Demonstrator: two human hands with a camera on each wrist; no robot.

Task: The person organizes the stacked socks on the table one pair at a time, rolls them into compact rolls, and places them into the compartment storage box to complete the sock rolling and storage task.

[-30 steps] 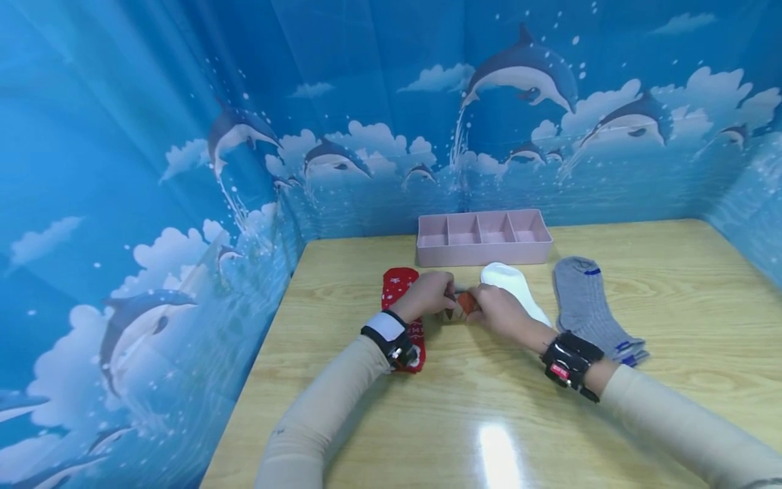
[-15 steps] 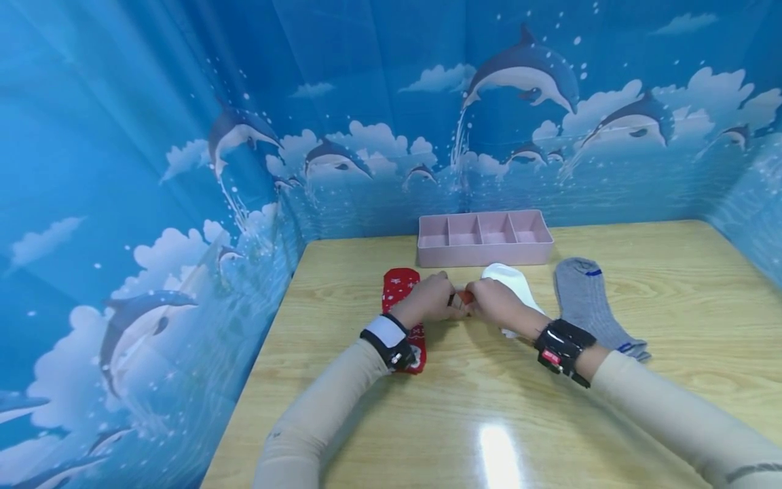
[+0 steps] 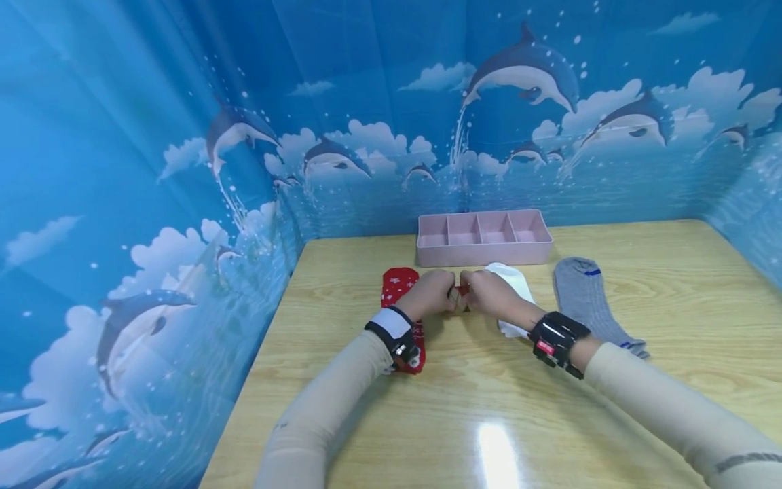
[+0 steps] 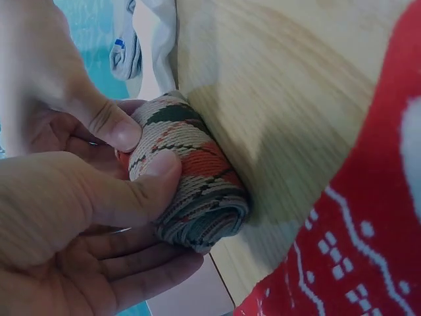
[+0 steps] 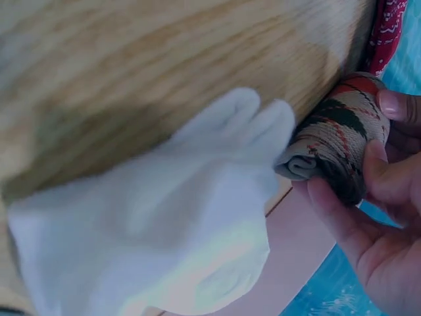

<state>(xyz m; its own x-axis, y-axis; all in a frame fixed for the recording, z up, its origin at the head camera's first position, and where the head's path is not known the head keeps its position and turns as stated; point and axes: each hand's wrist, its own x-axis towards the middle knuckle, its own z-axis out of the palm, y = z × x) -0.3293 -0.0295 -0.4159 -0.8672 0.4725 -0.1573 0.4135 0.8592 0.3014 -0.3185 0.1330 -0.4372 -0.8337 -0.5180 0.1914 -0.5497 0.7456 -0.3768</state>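
Note:
Between both hands is a rolled-up patterned sock [image 4: 191, 158], beige with orange and dark green diamonds, its spiral end showing in both wrist views. My left hand [image 3: 431, 293] grips one end, thumb on top and fingers curled beneath. The other end is held by my right hand [image 3: 492, 293], with its thumb pressing the roll and fingers behind. In the head view the hands almost meet and hide most of the roll. A red sock [image 3: 400, 282] with white motifs lies under the left wrist. Beside the right hand lies a white sock [image 5: 164, 224].
A pink box [image 3: 482, 255] with several compartments stands at the back of the wooden table [image 3: 452, 407]. Grey socks [image 3: 583, 299] with blue marks lie at the right. A blue dolphin-print curtain [image 3: 379, 81] hangs behind and to the left.
The right hand has moved left toward the left hand, and less of the patterned sock shows between them. More of the white sock's lower end is uncovered. The left hand barely moves.

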